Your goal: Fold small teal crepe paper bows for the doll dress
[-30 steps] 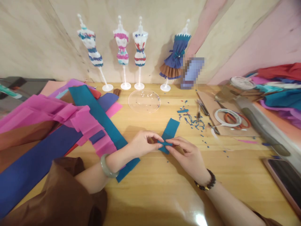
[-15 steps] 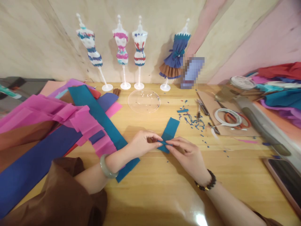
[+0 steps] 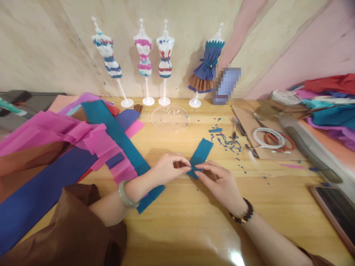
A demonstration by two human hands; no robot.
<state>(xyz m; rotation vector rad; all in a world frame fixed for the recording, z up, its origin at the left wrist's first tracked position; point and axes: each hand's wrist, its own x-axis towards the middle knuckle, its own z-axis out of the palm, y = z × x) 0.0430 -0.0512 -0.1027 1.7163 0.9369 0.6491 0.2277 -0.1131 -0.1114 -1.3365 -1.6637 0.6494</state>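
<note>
The left hand (image 3: 172, 169) and right hand (image 3: 222, 181) each pinch the teal strip (image 3: 203, 151), thumb and finger nearly together; its longer free part extends toward one o'clock from the grip. Beyond, at eleven o'clock, a clear round dish (image 3: 164, 128) contains small pale pieces (image 3: 175, 111).

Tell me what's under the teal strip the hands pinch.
The wooden tabletop shows around the teal strip, but whatever lies directly beneath it is covered and can't be seen.
</note>
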